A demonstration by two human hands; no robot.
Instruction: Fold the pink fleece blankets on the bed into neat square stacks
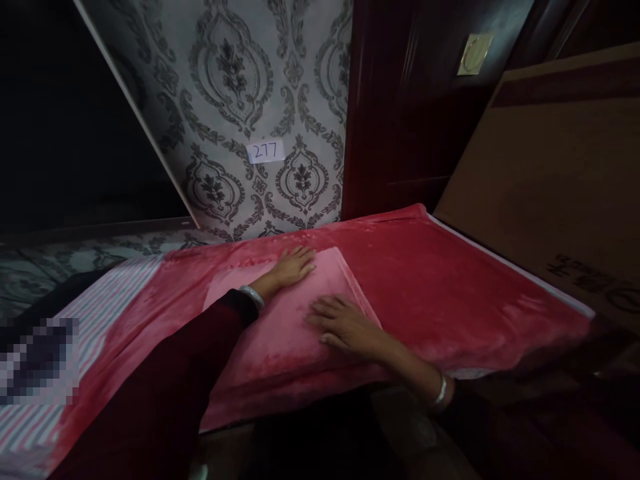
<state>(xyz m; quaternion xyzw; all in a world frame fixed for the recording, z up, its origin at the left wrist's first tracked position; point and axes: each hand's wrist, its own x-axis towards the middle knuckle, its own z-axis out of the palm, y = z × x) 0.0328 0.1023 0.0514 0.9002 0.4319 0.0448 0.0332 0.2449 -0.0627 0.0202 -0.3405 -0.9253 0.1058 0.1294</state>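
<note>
A folded pink cloth (280, 327) lies flat on a red plush blanket (425, 287) that is spread over a long surface. My left hand (293, 267) rests palm down near the cloth's far edge, fingers stretched out, with a bracelet at the wrist. Over the right part of the cloth, my right hand (345, 325) is spread and slightly blurred at the fingertips. Both hands appear to be on the cloth, and neither grips anything. The exact kind of the folded cloth cannot be made out.
Striped fabric (115, 293) shows at the left, partly covered by a pixelated patch. A dark screen (85, 133) stands at the back left. Patterned wallpaper (235, 80) bears a paper label (266, 151) reading 277. A large cardboard box (565, 173) stands at the right, below a wall switch (475, 54).
</note>
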